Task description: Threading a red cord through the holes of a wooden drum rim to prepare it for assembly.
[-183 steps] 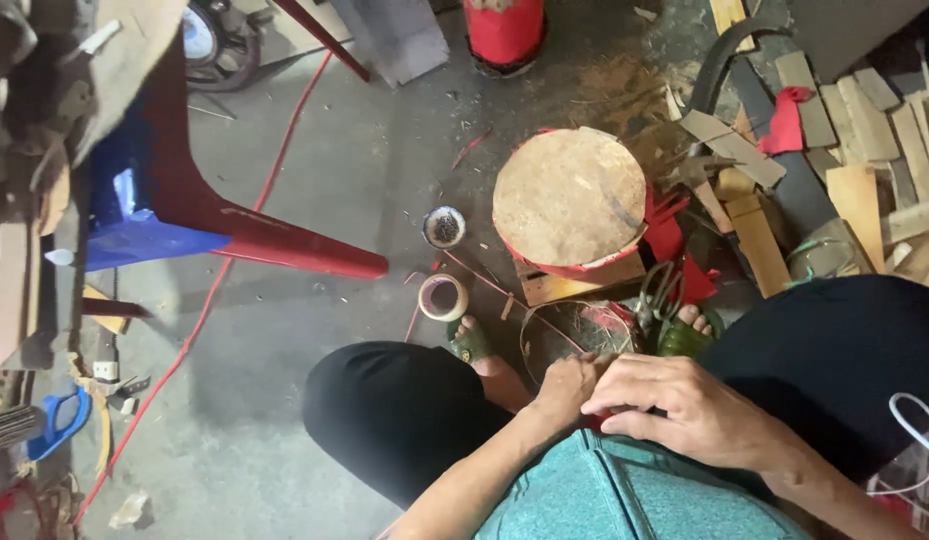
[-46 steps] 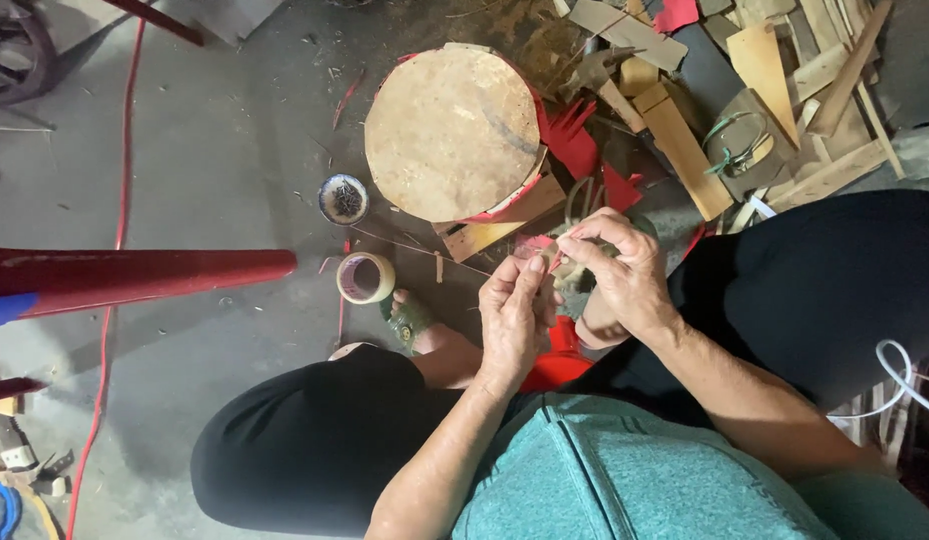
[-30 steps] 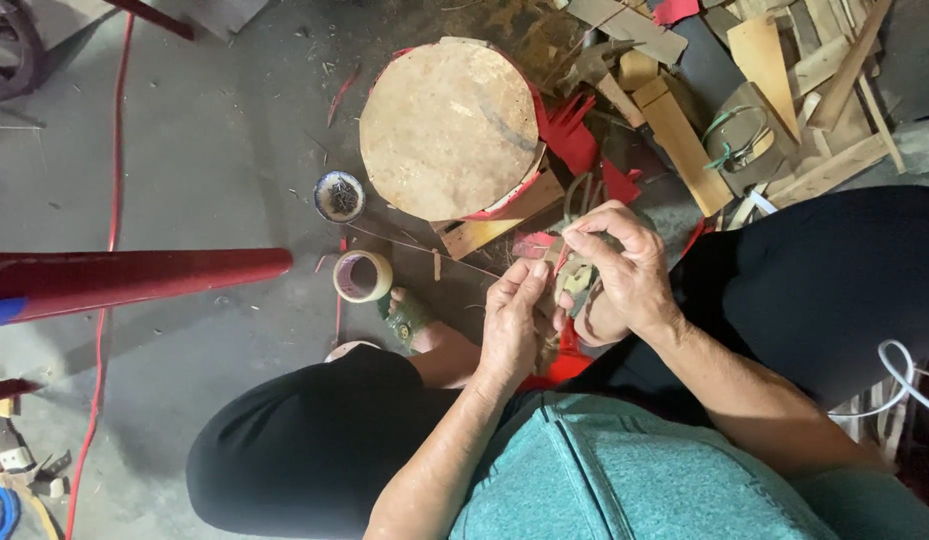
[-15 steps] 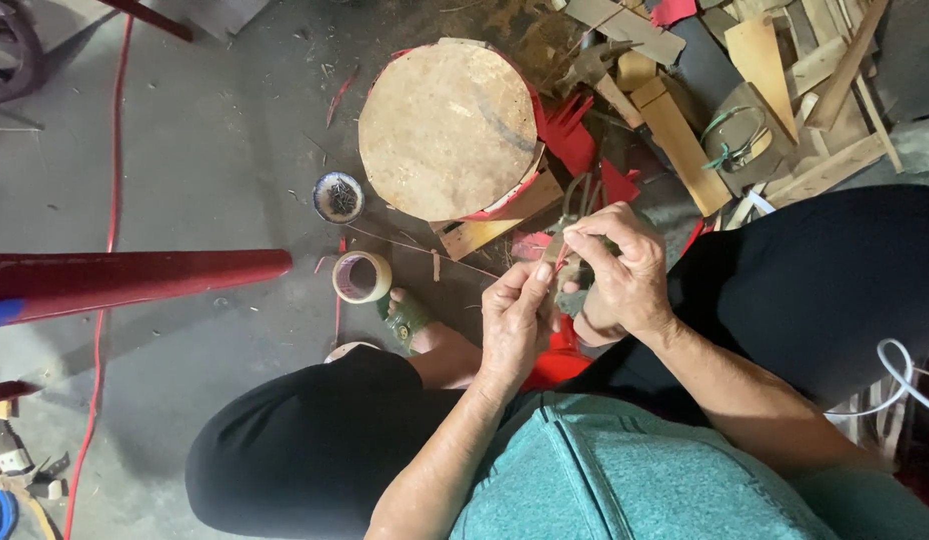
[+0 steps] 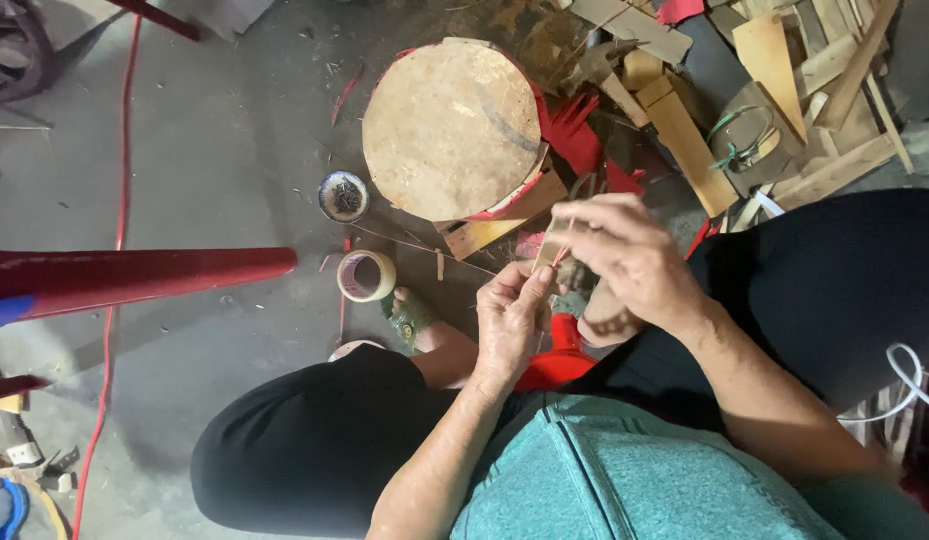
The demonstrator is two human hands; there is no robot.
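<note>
While our left hand (image 5: 510, 315) and right hand (image 5: 625, 255) meet mid-frame, we pinch a thin strip (image 5: 553, 245) between both sets of fingertips, below the round stump (image 5: 450, 125)

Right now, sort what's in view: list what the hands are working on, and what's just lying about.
In hand:
- left hand and right hand pinching a thin bamboo strip

Lying about:
- round wooden block
- tape roll
- small round tin
- wood offcuts
- red cord

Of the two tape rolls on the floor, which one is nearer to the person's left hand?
The pale beige roll beside the foot is nearer the left hand; the dark-centred roll lies farther away.
</note>
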